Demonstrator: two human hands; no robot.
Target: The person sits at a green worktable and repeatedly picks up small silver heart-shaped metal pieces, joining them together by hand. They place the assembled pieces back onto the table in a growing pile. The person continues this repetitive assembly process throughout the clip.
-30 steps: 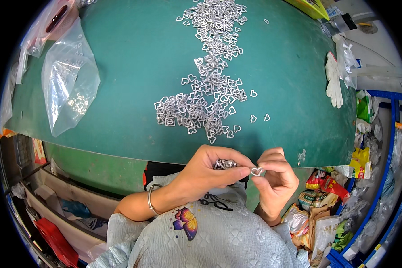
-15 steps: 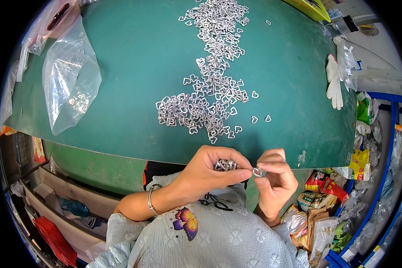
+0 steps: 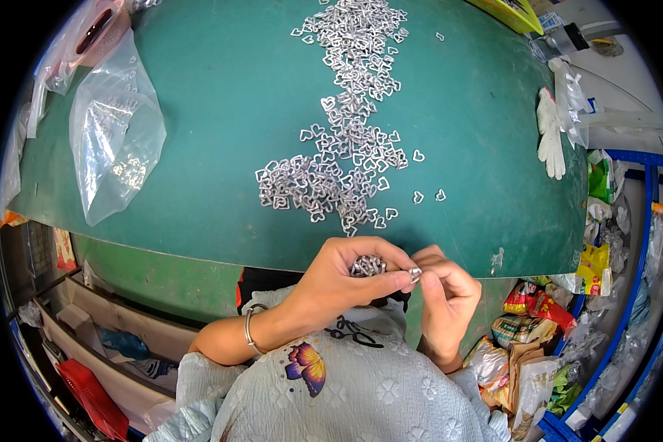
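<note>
My left hand [image 3: 346, 276] is curled around a small bunch of silver heart-shaped metal rings [image 3: 367, 266]. Between its thumb and forefinger, at the fingertips, one more heart-shaped ring [image 3: 415, 274] is pinched. My right hand [image 3: 448, 295] meets it there, thumb and fingers closed on the same ring; the ring is partly covered by the fingertips. Both hands hover just off the near edge of the green table [image 3: 221, 147]. Beyond them a long heap of the same heart-shaped rings [image 3: 309, 183] stretches away over the tabletop, with a few loose ones to its right.
A clear plastic bag [image 3: 118, 140] lies on the left of the table, near a pink basket [image 3: 110, 37]. On the right edge rests a white glove [image 3: 549, 136]. Blue shelving [image 3: 644, 243] and filled bags [image 3: 523, 331] stand to the right; a red tray [image 3: 92, 398] is low left.
My right hand has shifted slightly left, closer to my left hand. The ring at the fingertips has turned and moved up and left, and now shows less of its outline.
</note>
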